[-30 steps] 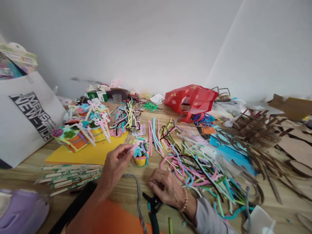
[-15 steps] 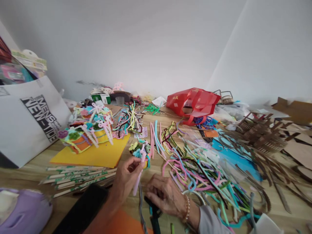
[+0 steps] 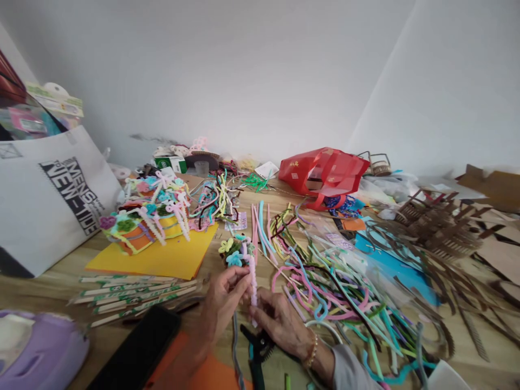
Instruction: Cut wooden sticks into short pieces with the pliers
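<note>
A pale pink pipe cleaner [image 3: 253,279] looks twisted and hangs down from a small bunch of pipe-cleaner flowers [image 3: 234,252] in yellow, blue and green. My left hand [image 3: 227,295] pinches it just under the flowers. Lower down, the fingertips of my right hand [image 3: 282,322] are closed on the same strip near its bottom end. Just below my right hand lies a black hand tool [image 3: 260,344], like pliers or cutters, partly cut off by the frame. A grey pipe cleaner [image 3: 235,346] runs beside it.
Loose pipe cleaners [image 3: 325,287] spread across the right side. Finished flower pieces [image 3: 146,211] rest on yellow sheets [image 3: 122,262] at the left. Wrapped sticks [image 3: 134,295], a black phone [image 3: 138,346] and a white bag [image 3: 49,200] are nearby. A red bag [image 3: 320,170] stands behind.
My right hand has moved up from the black tool onto the lower end of the pink pipe cleaner. My left hand has shifted slightly right, and the strip hangs more upright.
</note>
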Demonstrator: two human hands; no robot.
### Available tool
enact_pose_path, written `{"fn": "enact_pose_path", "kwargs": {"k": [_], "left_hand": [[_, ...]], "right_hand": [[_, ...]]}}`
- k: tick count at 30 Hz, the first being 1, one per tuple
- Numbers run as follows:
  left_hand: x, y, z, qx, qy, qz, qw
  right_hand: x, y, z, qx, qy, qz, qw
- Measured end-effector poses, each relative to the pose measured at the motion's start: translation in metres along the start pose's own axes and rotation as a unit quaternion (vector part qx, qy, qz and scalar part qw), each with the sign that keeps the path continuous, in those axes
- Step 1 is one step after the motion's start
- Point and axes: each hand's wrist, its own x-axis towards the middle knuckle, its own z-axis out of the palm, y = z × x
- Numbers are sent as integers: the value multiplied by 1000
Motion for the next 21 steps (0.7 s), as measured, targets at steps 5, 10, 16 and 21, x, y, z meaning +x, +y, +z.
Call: {"fn": "enact_pose_path", "kwargs": {"k": [5,10,16,21], "left_hand": [[-2,-8,-3,54,155,75,984],[6,-27,-13,113,319,174,925],[18,-45,-18,153,194,138,959],[25,-48,-20,110,144,84,980]], "right_hand": [[1,0,-5,64,20,48,997],[1,-4,-7,66,27,64,995],[2,5,-4,99,20,78,992],[3,14,-1,149,4,105,983]]}}
